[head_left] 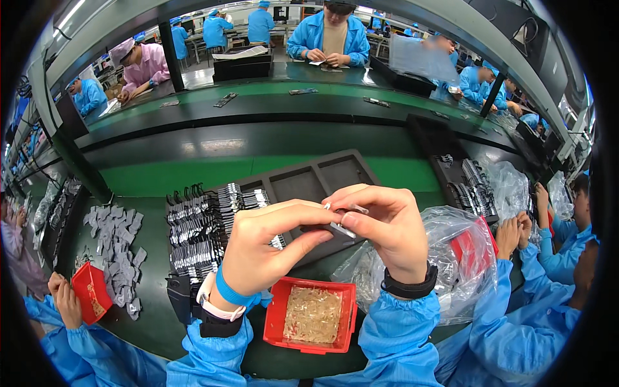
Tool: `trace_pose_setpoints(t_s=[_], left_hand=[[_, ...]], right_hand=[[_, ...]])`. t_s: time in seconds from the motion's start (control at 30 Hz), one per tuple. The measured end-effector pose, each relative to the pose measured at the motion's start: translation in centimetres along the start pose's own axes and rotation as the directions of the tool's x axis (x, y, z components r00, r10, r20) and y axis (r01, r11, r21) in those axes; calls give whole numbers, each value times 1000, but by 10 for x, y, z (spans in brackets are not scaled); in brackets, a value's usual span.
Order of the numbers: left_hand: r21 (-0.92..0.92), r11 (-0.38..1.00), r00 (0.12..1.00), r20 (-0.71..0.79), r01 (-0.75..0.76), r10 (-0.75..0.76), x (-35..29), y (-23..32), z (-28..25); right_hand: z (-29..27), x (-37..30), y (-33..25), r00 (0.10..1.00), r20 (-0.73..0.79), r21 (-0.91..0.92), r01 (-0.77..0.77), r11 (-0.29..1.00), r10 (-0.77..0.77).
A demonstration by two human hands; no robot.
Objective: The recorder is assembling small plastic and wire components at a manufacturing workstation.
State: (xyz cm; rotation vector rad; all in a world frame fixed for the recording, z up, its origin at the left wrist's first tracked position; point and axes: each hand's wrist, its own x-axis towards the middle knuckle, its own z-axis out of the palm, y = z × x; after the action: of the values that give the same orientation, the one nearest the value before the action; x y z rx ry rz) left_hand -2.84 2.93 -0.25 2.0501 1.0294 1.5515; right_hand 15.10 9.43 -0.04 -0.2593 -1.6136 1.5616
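Both hands meet above the black tray, pinching a small silvery part (343, 230) between them; the fingers hide most of it, and its kind cannot be made out. My left hand (267, 242) is closed, thumb and forefinger at the part's left side. Thumb and fingers of my right hand (390, 222) grip it from the right, and a thin pale piece (356, 209) sticks out between them. Below the hands stands a red bin (269, 322) with many tiny tan pieces (314, 315) in it. Left of my left hand, rows of metallic parts with black cables (196, 238) fill compartments.
A black compartment tray (303, 184) lies beyond my hands. Grey flat pieces (119, 248) are heaped at left. Transparent plastic bags (445, 284) lie at right, beside another black tray of parts (474, 187). Co-workers' hands (516, 232) are close on the right, others (64, 300) on the left.
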Motion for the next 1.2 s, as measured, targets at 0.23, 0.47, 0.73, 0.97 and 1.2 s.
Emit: trace_pose_setpoints(t_s=[0.23, 0.47, 0.73, 0.97, 1.2], left_hand=[[-178, 980, 988, -106, 95, -115, 0, -1, 11], [-340, 916, 907, -281, 213, -315, 2, 1, 13], [-204, 937, 940, -135, 282, -313, 1, -13, 14], [-156, 929, 935, -69, 334, -348, -1, -6, 8], [-94, 945, 948, -31, 313, -317, -2, -7, 8]], right_hand=[[0, -2, 3, 968, -235, 53, 101, 993, -86], [-2, -6, 1, 954, -300, -9, -6, 1000, 3], [4, -4, 6, 974, -227, -401, -85, 912, -9], [10, -5, 5, 977, -188, -621, -42, 782, -97], [10, -5, 2, 972, -75, -787, 79, 612, -222]])
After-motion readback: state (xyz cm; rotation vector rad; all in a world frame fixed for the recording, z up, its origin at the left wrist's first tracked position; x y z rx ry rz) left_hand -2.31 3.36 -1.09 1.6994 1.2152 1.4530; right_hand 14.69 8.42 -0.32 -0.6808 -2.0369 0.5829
